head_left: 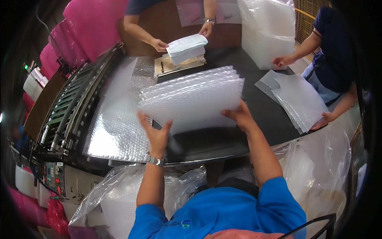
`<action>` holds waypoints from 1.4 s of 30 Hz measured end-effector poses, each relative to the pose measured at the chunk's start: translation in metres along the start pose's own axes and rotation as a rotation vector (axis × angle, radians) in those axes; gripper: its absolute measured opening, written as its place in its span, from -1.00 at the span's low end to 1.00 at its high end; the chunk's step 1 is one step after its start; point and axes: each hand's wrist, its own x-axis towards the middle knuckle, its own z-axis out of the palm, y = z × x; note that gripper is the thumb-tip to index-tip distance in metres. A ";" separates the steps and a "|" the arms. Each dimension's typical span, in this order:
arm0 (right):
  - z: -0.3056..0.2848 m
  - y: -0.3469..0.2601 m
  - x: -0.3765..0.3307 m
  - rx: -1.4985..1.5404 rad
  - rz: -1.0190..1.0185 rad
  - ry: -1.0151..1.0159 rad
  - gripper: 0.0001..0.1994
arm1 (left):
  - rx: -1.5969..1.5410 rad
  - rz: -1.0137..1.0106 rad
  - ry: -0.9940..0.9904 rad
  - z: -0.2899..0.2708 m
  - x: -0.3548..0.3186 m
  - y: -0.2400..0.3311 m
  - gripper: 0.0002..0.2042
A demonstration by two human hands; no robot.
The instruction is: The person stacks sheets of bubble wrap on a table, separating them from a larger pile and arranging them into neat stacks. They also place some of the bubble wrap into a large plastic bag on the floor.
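A stack of clear bubble wrap sheets (191, 99) stands tilted on the dark tabletop in front of me, its layers fanned along the upper edge. My right hand (240, 115) grips its right side, thumb across the front face and the other fingers hidden behind. At the lower left corner is my left hand (155, 133), its fingers and thumb spread apart. Whether the left fingertips touch the stack, I cannot tell.
Across the table (262, 115), a person holds papers (187, 46) above a clipboard (167, 65). Another person at right handles bubble wrap bags (300, 99) beside a tall white stack (262, 47). Left are a bubble wrap sheet (119, 123) and a roller machine (75, 99).
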 end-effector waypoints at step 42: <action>0.004 0.070 -0.027 -0.839 -0.164 -0.224 -0.60 | 0.306 0.138 0.238 -0.024 -0.035 0.012 -0.58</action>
